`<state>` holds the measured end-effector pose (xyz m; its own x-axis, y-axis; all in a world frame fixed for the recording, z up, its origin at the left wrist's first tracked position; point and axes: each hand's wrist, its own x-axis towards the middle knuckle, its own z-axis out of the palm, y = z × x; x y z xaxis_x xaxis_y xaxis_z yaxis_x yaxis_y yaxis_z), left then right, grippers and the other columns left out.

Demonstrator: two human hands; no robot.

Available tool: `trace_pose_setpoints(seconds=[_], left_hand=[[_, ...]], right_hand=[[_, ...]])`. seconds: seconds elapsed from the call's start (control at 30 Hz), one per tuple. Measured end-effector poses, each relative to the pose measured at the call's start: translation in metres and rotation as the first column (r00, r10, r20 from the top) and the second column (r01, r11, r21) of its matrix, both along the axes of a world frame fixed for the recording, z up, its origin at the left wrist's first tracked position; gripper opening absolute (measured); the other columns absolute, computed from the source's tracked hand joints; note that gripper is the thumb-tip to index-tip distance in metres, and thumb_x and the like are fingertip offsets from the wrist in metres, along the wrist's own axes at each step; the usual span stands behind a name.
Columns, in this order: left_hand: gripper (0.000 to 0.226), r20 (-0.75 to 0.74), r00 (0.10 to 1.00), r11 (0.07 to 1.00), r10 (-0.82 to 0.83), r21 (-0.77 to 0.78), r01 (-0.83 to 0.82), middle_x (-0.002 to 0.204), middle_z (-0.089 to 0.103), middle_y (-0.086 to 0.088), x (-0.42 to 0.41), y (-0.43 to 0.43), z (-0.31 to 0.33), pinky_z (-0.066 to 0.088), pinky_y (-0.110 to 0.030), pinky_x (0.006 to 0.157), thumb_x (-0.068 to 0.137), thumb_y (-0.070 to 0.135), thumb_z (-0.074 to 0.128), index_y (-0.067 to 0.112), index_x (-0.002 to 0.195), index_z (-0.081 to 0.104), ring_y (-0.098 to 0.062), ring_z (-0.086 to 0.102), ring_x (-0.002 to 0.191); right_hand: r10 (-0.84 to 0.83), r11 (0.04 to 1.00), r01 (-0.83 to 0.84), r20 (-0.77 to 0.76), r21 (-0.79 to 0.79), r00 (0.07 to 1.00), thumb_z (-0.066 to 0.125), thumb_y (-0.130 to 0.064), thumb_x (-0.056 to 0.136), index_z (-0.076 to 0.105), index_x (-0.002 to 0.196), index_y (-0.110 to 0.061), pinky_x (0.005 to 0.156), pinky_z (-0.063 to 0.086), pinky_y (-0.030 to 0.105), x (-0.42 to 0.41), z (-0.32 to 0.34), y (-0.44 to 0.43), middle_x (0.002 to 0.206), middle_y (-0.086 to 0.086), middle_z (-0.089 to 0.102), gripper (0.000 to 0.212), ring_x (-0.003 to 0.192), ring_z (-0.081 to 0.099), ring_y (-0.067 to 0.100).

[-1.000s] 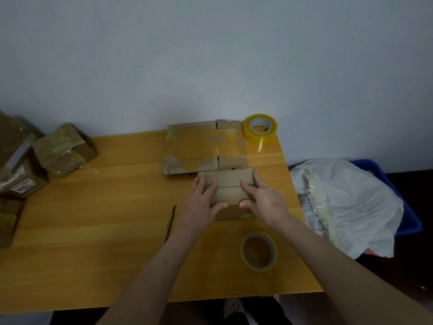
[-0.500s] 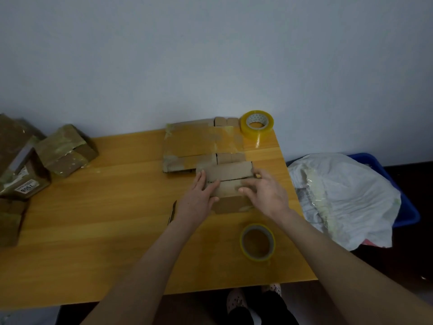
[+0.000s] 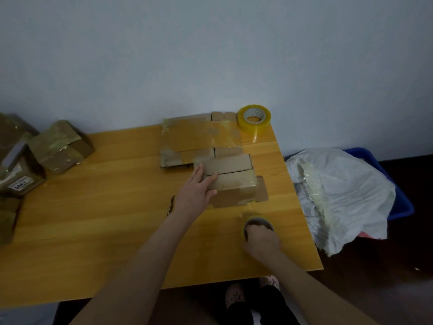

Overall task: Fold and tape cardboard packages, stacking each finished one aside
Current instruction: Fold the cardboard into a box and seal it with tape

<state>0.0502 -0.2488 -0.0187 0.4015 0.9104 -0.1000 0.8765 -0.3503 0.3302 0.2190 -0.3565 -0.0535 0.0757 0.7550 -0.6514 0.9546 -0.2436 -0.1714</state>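
A small folded cardboard box [image 3: 232, 178] sits mid-table on the wooden table [image 3: 105, 219], its two top flaps meeting at a seam. My left hand [image 3: 195, 191] rests on the box's left end, fingers straight on the top and thumb against the front. My right hand [image 3: 261, 238] is near the front edge, blurred, with its fingers curled over a roll of clear tape [image 3: 257, 222]. Behind the box lies flattened cardboard [image 3: 194, 139] with old tape on it.
A second yellowish tape roll [image 3: 254, 118] stands at the back right corner. Several taped packages [image 3: 61, 146] are piled at the left edge. A thin dark blade-like tool [image 3: 170, 205] lies beside my left wrist. A white plastic bag [image 3: 339, 195] over a blue bin is right of the table.
My right hand left the box and dropped back to the tape roll near the front edge. My left hand stayed on the box's left end.
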Motion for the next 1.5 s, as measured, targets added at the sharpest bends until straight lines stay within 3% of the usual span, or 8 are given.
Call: trace_pose_setpoints(seconds=[0.2,0.43,0.6,0.77,0.9,1.07,1.3,1.5], left_hand=[[0.053,0.01,1.0,1.0,-0.002,-0.003,0.002,0.16,0.005,-0.004,-0.002,0.002,-0.001,0.021,-0.035,0.116,0.097,0.039,0.047,0.035,0.147,0.03,-0.018,0.002,0.148],[0.052,0.184,0.982,0.998,0.033,-0.062,-0.022,0.159,0.014,-0.005,-0.005,0.006,-0.001,0.023,-0.037,0.116,0.092,0.029,0.062,0.028,0.141,0.044,-0.021,0.011,0.147],[0.05,0.234,0.972,0.997,0.023,-0.073,-0.006,0.159,0.014,-0.001,-0.007,0.009,-0.009,0.028,-0.044,0.114,0.091,0.027,0.064,0.026,0.138,0.049,-0.021,0.011,0.147],[0.047,0.264,0.964,0.997,0.041,-0.073,-0.023,0.158,0.017,-0.004,-0.008,0.011,-0.011,0.025,-0.043,0.115,0.09,0.03,0.064,0.022,0.135,0.054,-0.023,0.013,0.147],[0.049,0.358,0.931,0.993,0.078,-0.115,-0.039,0.157,0.02,-0.008,-0.008,0.01,-0.01,0.026,-0.045,0.114,0.086,0.023,0.069,0.021,0.133,0.055,-0.023,0.014,0.146],[0.051,0.357,0.93,0.992,0.082,-0.123,-0.04,0.156,0.021,-0.008,-0.011,0.013,-0.012,0.026,-0.047,0.114,0.083,0.023,0.072,0.019,0.131,0.057,-0.026,0.017,0.146],[0.051,0.316,0.943,0.989,0.107,-0.132,-0.068,0.158,0.017,-0.001,-0.009,0.008,-0.009,0.023,-0.04,0.116,0.086,0.022,0.069,0.021,0.135,0.053,-0.02,0.011,0.147],[0.051,0.344,0.929,0.985,0.134,-0.152,-0.086,0.157,0.019,0.0,-0.008,0.008,-0.006,0.022,-0.037,0.117,0.083,0.019,0.072,0.021,0.132,0.056,-0.018,0.013,0.147]], right_hand=[[-0.157,0.98,0.195,-0.488,0.027,0.859,0.062,-0.032,0.086,0.044,0.067,-0.015,0.058,0.027,0.032,0.053,0.055,0.03,0.066,0.005,0.039,0.032,0.061,0.038,0.018],[-0.028,0.941,0.319,-0.915,0.111,0.402,0.072,-0.024,0.081,0.069,0.089,-0.007,0.077,0.042,0.031,0.064,0.135,0.084,0.077,0.006,0.06,0.019,0.076,0.056,0.016],[0.361,0.838,-0.15,-0.327,0.525,0.873,0.063,-0.006,0.079,0.057,0.084,-0.025,0.072,0.042,0.033,0.041,0.115,0.102,0.085,-0.002,0.058,0.02,0.081,0.052,0.017],[0.454,0.795,-0.424,0.037,0.434,0.89,0.061,-0.035,0.087,0.062,0.103,-0.028,0.097,0.037,0.035,0.026,0.121,0.104,0.112,-0.001,0.064,0.017,0.111,0.055,0.024],[0.309,0.83,-0.364,0.196,0.422,0.931,0.047,-0.072,0.083,0.053,0.121,-0.024,0.089,0.041,0.036,0.011,0.119,0.105,0.116,0.004,0.065,0.061,0.107,0.059,0.025],[0.247,0.891,0.013,-0.507,0.455,0.826,0.07,-0.023,0.086,0.059,0.101,-0.026,0.078,0.049,0.037,0.025,0.105,0.101,0.098,-0.004,0.065,0.019,0.093,0.061,0.019],[0.262,0.846,-0.216,-0.028,0.487,0.965,0.05,-0.069,0.084,0.059,0.097,-0.025,0.061,0.04,0.032,0.035,0.116,0.102,0.085,0.002,0.063,0.047,0.081,0.058,0.021],[0.068,0.914,0.233,-0.69,0.333,0.721,0.071,-0.02,0.086,0.053,0.098,-0.002,0.071,0.043,0.035,0.044,0.114,0.107,0.084,0.003,0.055,0.029,0.079,0.053,0.017]])
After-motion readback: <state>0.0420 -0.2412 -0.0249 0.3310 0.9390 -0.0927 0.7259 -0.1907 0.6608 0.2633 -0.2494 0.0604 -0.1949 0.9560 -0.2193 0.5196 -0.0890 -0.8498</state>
